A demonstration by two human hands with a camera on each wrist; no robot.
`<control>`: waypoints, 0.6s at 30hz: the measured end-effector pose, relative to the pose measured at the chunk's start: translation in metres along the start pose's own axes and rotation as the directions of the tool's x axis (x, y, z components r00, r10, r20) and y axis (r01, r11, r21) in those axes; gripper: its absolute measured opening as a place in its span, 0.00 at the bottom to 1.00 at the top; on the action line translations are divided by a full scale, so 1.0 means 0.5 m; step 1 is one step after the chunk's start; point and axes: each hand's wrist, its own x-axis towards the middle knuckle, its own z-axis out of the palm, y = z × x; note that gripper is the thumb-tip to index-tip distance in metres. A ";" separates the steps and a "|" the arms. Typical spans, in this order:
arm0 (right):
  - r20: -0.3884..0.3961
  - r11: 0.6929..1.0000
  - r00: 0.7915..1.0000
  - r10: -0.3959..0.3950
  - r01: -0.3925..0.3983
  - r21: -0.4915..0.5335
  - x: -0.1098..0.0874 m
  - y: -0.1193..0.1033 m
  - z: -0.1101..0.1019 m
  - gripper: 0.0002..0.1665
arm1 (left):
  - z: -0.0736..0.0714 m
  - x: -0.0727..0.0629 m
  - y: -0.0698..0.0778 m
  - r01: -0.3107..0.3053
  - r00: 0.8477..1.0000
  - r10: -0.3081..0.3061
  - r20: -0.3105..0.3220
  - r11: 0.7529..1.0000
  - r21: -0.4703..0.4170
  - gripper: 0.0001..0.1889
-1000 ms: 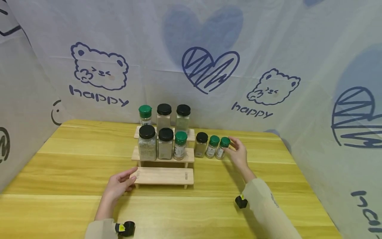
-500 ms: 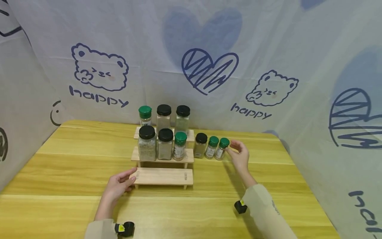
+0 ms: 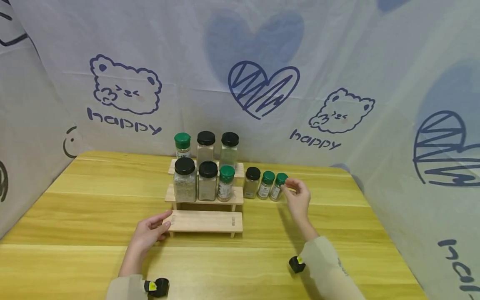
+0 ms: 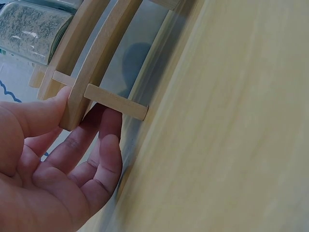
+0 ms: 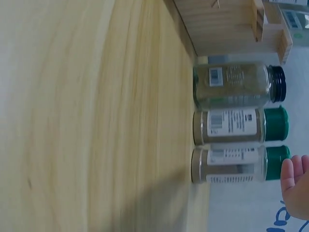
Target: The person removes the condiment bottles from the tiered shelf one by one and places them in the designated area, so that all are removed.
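My left hand (image 3: 145, 234) pinches the left end of the lowest shelf (image 3: 204, 221) of a stepped wooden rack. In the left wrist view, the thumb lies on top of the shelf board (image 4: 91, 63) and fingers are bent beneath, near its leg (image 4: 116, 102). My right hand (image 3: 298, 199) is at the rightmost green-capped spice jar (image 3: 276, 191), fingertips beside its cap. In the right wrist view, the thumb overlaps the edge of the green cap (image 5: 274, 163); whether it presses there is unclear. Next to that jar stand another green-capped jar (image 3: 264, 190) and a black-capped jar (image 3: 251, 185), upright in a row.
The rack's middle shelf (image 3: 236, 196) bears a large black-capped jar (image 3: 185, 181), a smaller black-capped jar (image 3: 208, 183) and a green-capped jar (image 3: 225, 185). Three more jars stand on the top shelf (image 3: 239, 168). A patterned cloth (image 3: 187, 46) hangs behind the wooden table (image 3: 93, 200).
My right hand first drew slightly right from the last green-capped jar, then came back left toward its cap. The left hand and the jars stay in place.
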 end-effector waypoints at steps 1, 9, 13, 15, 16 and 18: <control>0.000 1.000 1.000 -0.006 0.006 0.010 -0.003 -0.002 0.003 0.12 | 0.000 0.000 0.000 -0.001 1.000 0.001 -0.001 1.000 0.002 0.22; -0.014 0.997 0.999 -0.031 0.032 0.071 -0.022 -0.011 0.037 0.10 | 0.000 -0.002 0.000 -0.005 1.000 0.005 -0.002 1.000 0.014 0.22; 0.012 0.995 0.999 -0.052 0.051 0.090 -0.031 -0.014 0.057 0.09 | -0.001 0.001 -0.002 -0.010 1.000 0.010 0.004 1.000 0.005 0.22; 0.036 0.994 0.998 -0.058 0.054 0.100 -0.037 -0.018 0.067 0.09 | -0.002 0.002 -0.003 -0.013 1.000 0.013 0.007 1.000 0.000 0.22; 0.049 0.992 0.997 -0.063 0.058 0.109 -0.040 -0.021 0.073 0.09 | -0.002 0.002 -0.003 -0.015 1.000 0.015 0.007 1.000 -0.001 0.22; 0.073 0.989 0.995 -0.072 0.062 0.131 -0.046 -0.033 0.084 0.09 | -0.002 0.002 -0.003 -0.014 1.000 0.014 0.007 1.000 -0.003 0.22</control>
